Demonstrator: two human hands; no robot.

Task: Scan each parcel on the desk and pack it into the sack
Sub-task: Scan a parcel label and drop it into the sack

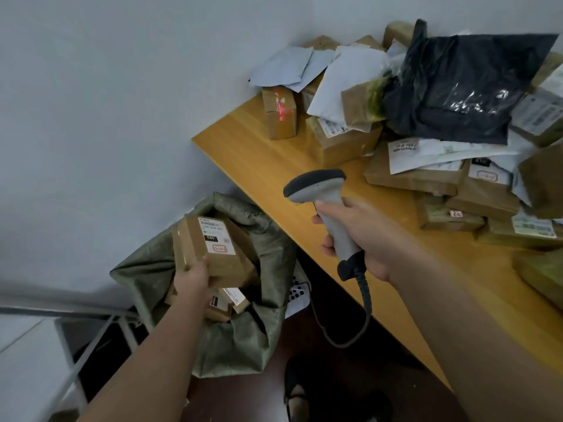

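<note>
Above the sack (262,339), the held parcel (213,248) points label-up, lengthwise away.

Readable marks on the parcels

The brown box (213,248) pinched by the left hand's fingers (195,274) carried a white label (217,236) with a black strip reading "050" and, under it, a red-outlined stamp whose handwriting could not be made out. Its finer print was too blurred to read. Labels on the parcel heap (426,166) on the counter (259,159), beyond the right hand's fingers (327,245), showed only illegible print and barcodes.
</note>
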